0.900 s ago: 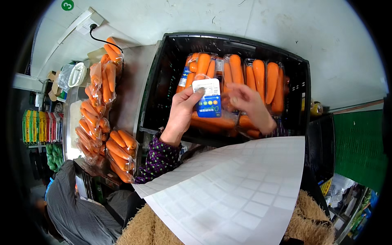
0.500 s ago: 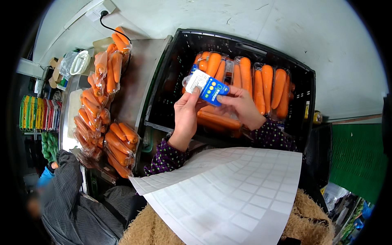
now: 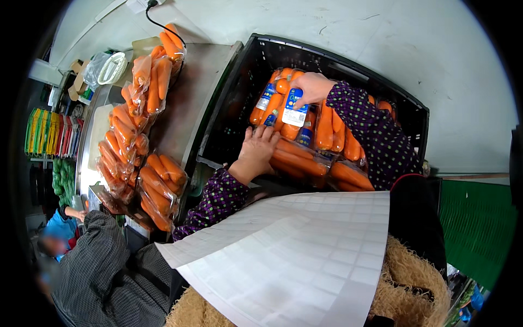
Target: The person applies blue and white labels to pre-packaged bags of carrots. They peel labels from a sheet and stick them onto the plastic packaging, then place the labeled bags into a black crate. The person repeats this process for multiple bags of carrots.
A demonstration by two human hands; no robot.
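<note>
My right hand (image 3: 306, 87) is closed on a blue-and-white label (image 3: 294, 113) lying over a carrot pack near the back of the black crate (image 3: 340, 54); some fingertips are hidden. My left hand (image 3: 255, 146) rests, fingers apart, on a long wrapped pack of carrots (image 3: 297, 163) at the crate's front left. Other clear-wrapped carrots (image 3: 327, 131) fill the crate's middle and right, some behind my right sleeve. A large white gridded sheet (image 3: 278, 250) curves across below my arms.
On a steel counter (image 3: 199, 76) to the left lie several bagged carrot packs (image 3: 155, 193), near a white basket (image 3: 111, 70) and a power cord. Colored bundles (image 3: 46, 131) hang beyond. Two people (image 3: 109, 261) are at lower left. A green panel (image 3: 474, 229) is at right.
The label has left the grip of both hands in mid-air and now lies on a pack. My right hand moved up with it; my left dropped onto the front pack.
</note>
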